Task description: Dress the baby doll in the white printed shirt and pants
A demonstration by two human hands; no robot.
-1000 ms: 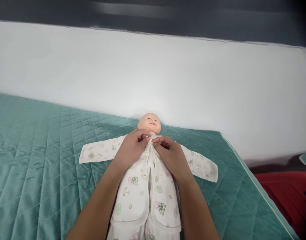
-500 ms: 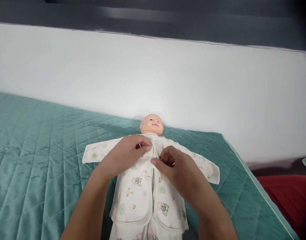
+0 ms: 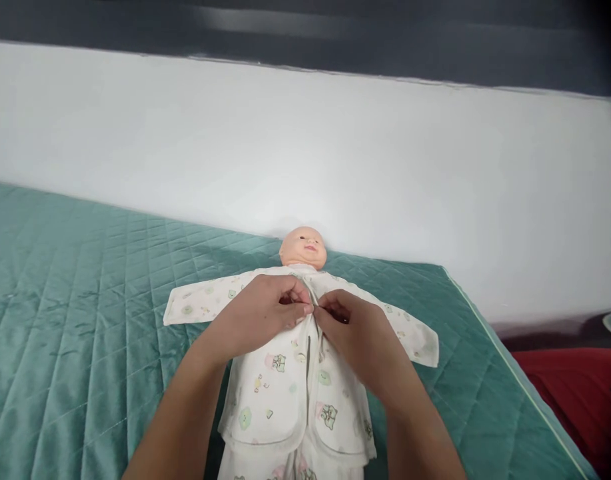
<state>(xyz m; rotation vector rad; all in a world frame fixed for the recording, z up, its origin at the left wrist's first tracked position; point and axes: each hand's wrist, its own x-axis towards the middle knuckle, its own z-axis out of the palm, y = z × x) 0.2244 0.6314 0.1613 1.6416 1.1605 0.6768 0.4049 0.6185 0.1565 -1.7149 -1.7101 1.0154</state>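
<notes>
A baby doll (image 3: pixel 303 247) lies on its back, its head toward the wall. It wears a white printed jacket (image 3: pixel 272 400) with both sleeves spread out, and matching trousers (image 3: pixel 255 465) below. My left hand (image 3: pixel 268 310) pinches the jacket's front edge at the chest. Opposite it, my right hand (image 3: pixel 348 317) pinches the other front edge, and the fingertips of both hands nearly meet. Below my hands the two front panels hang slightly apart, with a dark narrow gap between them. Whatever fastener sits between my fingertips is hidden.
A green quilted cover (image 3: pixel 85 320) spreads under the doll, its piped edge running down the right side. Behind stands a white wall (image 3: pixel 305 147) with a dark band (image 3: pixel 305 40) above. Something red (image 3: pixel 580 400) is beyond the right edge.
My left hand has moved right and slightly down, and my right fingertips have moved up to meet it at the jacket's front opening. The doll lies as before.
</notes>
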